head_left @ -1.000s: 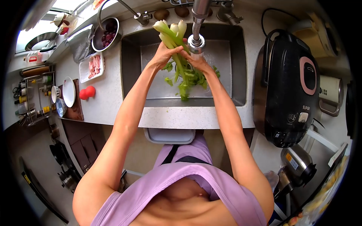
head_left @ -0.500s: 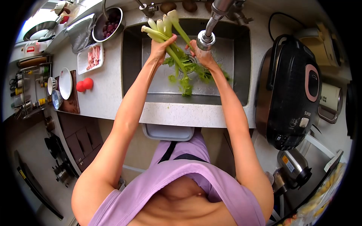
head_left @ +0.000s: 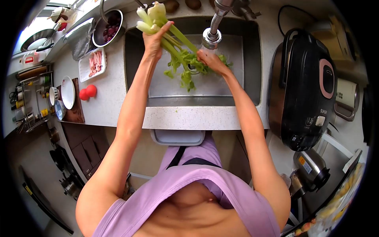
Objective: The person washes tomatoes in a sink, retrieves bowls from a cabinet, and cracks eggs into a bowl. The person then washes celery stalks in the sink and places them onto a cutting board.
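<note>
A bunch of celery (head_left: 173, 47) slants across the sink (head_left: 158, 85), its pale stalk ends at upper left and its leaves hanging over the drain. My left hand (head_left: 153, 42) is wrapped round the stalks near their pale ends. Lower down, my right hand (head_left: 210, 60) is closed round a celery stalk close to the leaves, its fingertips partly hidden. Just above that hand hangs the faucet head (head_left: 212, 38), with water running from it.
Left of the sink are a bowl of dark red fruit (head_left: 112, 29), a tray of sliced meat (head_left: 94, 65), two red tomatoes (head_left: 87, 92) and a white plate (head_left: 68, 93). A black rice cooker (head_left: 304, 93) stands close on the right.
Both hands are still on the celery. My left hand has moved left and up with the pale ends, and my right hand has turned over and closed on a stalk.
</note>
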`<state>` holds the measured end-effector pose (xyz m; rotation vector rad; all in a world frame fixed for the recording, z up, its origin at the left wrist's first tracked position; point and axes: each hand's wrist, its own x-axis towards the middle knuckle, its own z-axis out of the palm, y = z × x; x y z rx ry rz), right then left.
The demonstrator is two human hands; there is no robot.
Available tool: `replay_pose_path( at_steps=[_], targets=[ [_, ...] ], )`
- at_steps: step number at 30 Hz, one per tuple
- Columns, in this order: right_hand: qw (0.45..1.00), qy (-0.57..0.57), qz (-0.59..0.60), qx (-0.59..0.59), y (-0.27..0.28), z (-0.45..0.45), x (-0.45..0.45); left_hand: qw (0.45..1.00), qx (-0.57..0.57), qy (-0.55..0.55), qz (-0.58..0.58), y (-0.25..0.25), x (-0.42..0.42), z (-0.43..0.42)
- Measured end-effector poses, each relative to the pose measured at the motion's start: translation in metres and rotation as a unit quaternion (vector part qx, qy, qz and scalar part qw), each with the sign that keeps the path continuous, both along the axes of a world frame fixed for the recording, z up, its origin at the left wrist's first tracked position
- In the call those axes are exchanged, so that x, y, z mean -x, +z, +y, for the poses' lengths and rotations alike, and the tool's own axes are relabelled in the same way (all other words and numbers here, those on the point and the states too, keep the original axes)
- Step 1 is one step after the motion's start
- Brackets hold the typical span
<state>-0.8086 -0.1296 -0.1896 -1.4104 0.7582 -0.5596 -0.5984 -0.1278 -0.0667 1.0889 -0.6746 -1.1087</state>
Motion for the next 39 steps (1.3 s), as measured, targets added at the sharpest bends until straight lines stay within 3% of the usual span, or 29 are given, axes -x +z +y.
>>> replay_pose_path(
  at_steps=[4, 11, 13, 14, 17, 20, 22, 24, 26, 29, 30, 34, 36, 38, 39],
  targets=[
    [0.996, 0.042, 0.069, -0.027, -0.014, 0.002, 0.014, 0.998, 0.002, 0.014, -0.063, -0.021, -0.003, 0.001],
    [0.999, 0.002, 0.033, -0.022, 0.002, 0.008, -0.027, 0.999, -0.037, 0.013, 0.004, -0.032, 0.012, -0.002],
    [0.989, -0.045, 0.086, 0.114, -0.002, 0.011, -0.026, 0.998, -0.049, 0.039, 0.003, -0.033, 0.013, -0.005],
    [0.989, -0.045, 0.087, 0.114, -0.003, 0.012, -0.026, 0.996, -0.06, 0.069, 0.004, -0.035, 0.013, -0.007],
    [0.938, -0.152, 0.064, 0.306, 0.0, 0.014, -0.021, 0.99, -0.073, 0.103, 0.069, -0.045, 0.012, -0.015],
    [0.967, -0.066, 0.09, 0.23, 0.028, 0.011, -0.01, 0.984, -0.073, 0.106, 0.125, -0.055, 0.016, -0.019],
    [0.982, 0.004, 0.18, 0.064, 0.028, 0.0, -0.003, 0.987, -0.049, 0.051, 0.142, -0.061, 0.023, -0.015],
    [0.986, -0.01, 0.145, 0.083, 0.022, -0.002, 0.002, 0.994, -0.014, 0.028, 0.105, -0.063, 0.033, -0.01],
    [0.999, -0.044, 0.023, -0.003, 0.022, 0.002, 0.011, 0.994, 0.004, 0.007, 0.109, -0.063, 0.038, -0.005],
    [0.998, -0.009, 0.048, 0.032, 0.022, 0.004, 0.024, 0.967, -0.07, -0.123, 0.21, -0.062, 0.035, 0.001],
    [0.995, 0.0, 0.076, 0.068, 0.021, 0.004, 0.026, 0.973, -0.088, -0.147, 0.153, -0.064, 0.038, 0.003],
    [0.993, 0.002, 0.107, 0.044, 0.035, 0.01, 0.025, 0.971, -0.13, -0.152, 0.131, -0.069, 0.038, 0.009],
    [0.978, 0.05, 0.197, -0.046, 0.039, 0.008, 0.02, 0.97, -0.142, -0.155, 0.124, -0.059, 0.041, 0.013],
    [0.987, 0.02, 0.16, -0.025, 0.037, 0.014, 0.014, 0.959, -0.142, -0.189, 0.156, -0.049, 0.044, 0.017],
    [0.996, -0.028, 0.086, -0.01, 0.033, 0.014, 0.007, 0.959, -0.144, -0.19, 0.156, -0.05, 0.044, 0.017]
  ],
)
